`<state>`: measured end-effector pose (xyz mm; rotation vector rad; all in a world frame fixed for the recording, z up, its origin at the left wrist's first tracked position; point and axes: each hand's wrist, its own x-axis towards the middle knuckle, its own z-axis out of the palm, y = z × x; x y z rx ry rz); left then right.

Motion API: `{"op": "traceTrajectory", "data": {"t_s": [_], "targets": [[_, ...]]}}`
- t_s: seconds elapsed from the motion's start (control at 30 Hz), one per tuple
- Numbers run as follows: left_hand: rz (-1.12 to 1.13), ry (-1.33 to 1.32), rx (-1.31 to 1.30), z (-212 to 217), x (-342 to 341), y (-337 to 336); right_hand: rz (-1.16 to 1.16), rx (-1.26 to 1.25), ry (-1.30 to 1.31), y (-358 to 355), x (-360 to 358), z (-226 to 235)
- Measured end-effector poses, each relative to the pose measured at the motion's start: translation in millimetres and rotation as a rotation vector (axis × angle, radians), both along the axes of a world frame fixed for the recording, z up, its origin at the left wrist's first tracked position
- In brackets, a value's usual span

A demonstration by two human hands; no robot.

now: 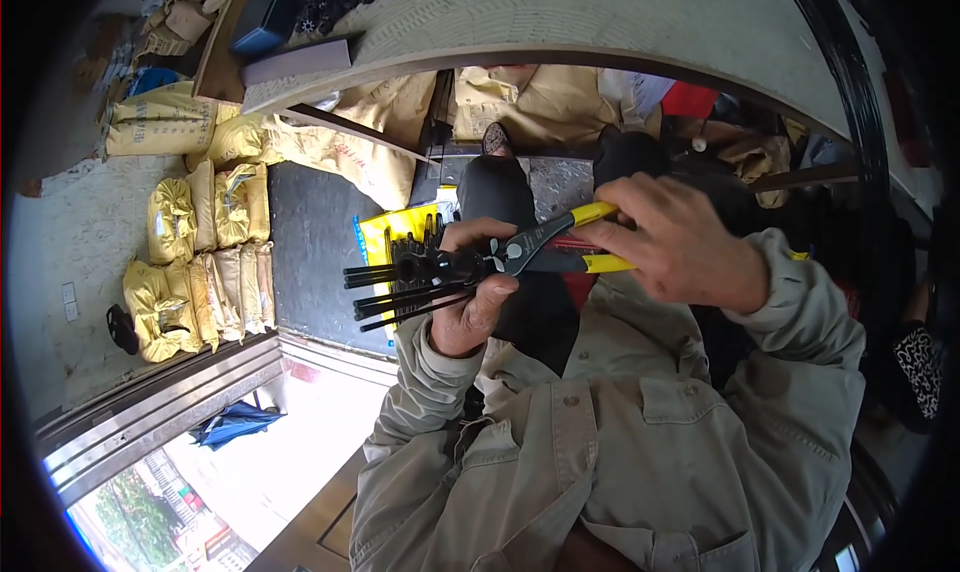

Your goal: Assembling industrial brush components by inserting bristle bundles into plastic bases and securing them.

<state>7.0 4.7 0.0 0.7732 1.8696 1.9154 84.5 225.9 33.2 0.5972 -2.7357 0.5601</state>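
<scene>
My left hand point(468, 320) is closed round a black moulded plastic piece point(436, 268) with several thin dark rods sticking out to the left. Its thumb lies below the piece and its fingers above. In my right hand point(682, 244) is a pair of diagonal cutters point(527, 246) with yellow and black handles spread apart. The cutter jaws point left and meet the plastic piece beside my left thumb. Whether the blades are closed on it, I cannot tell.
Under my left hand lies a yellow bag point(402, 222) with dark parts by it. Stuffed sacks point(230, 292) line the left wall, and more sacks point(350, 137) lie under the table point(600, 22) ahead. A blue umbrella point(236, 424) lies outside the doorway at lower left.
</scene>
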Motion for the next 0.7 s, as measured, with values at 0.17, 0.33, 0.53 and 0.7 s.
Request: {"op": "traceTrajectory", "data": {"t_s": [0.17, 0.33, 0.53, 0.7], "targets": [[0.083, -0.040, 0.139, -6.1, -1.8, 8.4, -0.105, -0.213, -0.009, -16.0, 4.0, -20.3], [0.020, -0.072, -0.005, 17.3, -11.1, 15.1, 0.180, -0.212, -0.359, 21.5, -8.9, 23.7], [0.105, -0.130, 0.041, 32.5, -17.9, 26.4, 0.415, -1.591, -1.505, -7.7, 4.1, 2.1], [0.041, -0.239, 0.180, 13.2, -28.0, 15.5, 0.469, -1.959, -1.272, -77.7, 15.9, -21.2]]}}
